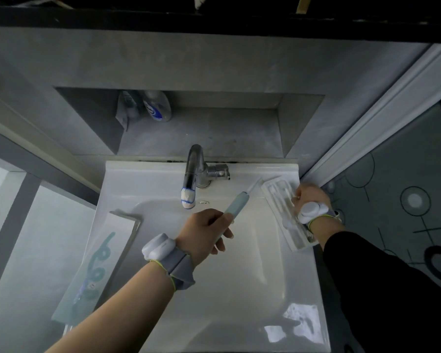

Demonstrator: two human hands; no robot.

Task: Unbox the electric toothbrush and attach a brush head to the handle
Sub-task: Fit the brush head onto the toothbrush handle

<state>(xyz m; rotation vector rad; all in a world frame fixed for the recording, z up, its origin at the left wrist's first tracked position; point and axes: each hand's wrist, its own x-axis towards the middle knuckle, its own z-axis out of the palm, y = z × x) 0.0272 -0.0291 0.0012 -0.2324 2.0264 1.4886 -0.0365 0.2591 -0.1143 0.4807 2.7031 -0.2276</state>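
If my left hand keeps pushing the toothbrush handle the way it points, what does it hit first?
Probably the tray on the sink rim, near the right hand. The left hand aims the handle up and right, past the faucet; depth is unclear.

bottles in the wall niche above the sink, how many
2. A clear bottle with a blue label stands at the niche's left end, and a darker bottle stands just left of it, touching. More could be hidden behind them.
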